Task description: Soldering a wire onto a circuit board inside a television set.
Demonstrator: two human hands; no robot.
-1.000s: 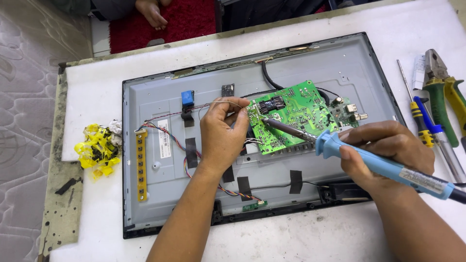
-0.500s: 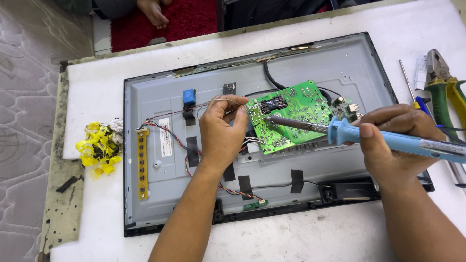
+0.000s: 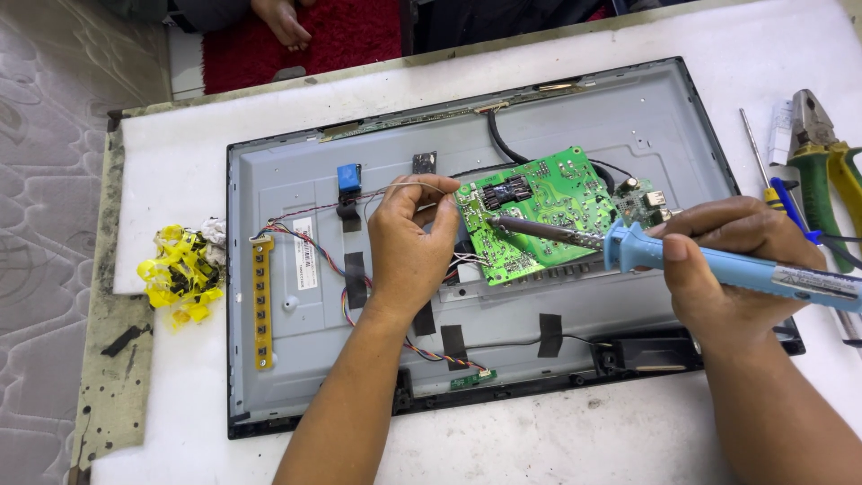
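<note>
An opened flat-screen back panel (image 3: 296,377) lies on the white table. A green circuit board (image 3: 557,202) sits on it, right of centre. My right hand (image 3: 727,260) grips a blue soldering iron (image 3: 745,269); its dark tip rests on the board's left part. My left hand (image 3: 409,247) pinches a thin solder wire (image 3: 395,189) just left of the board, close to the iron's tip. Coloured wires (image 3: 314,251) run from under that hand toward a yellow button strip (image 3: 261,301).
Green-handled pliers (image 3: 822,171) and a blue screwdriver (image 3: 781,193) lie at the table's right edge. A yellow crumpled bundle (image 3: 180,274) sits left of the panel. Another person's hand (image 3: 283,22) rests on a red mat beyond the table.
My right hand has lifted the soldering iron up and rightward, flattening its angle; the tip now touches the board's left part. My left hand stays with the wire.
</note>
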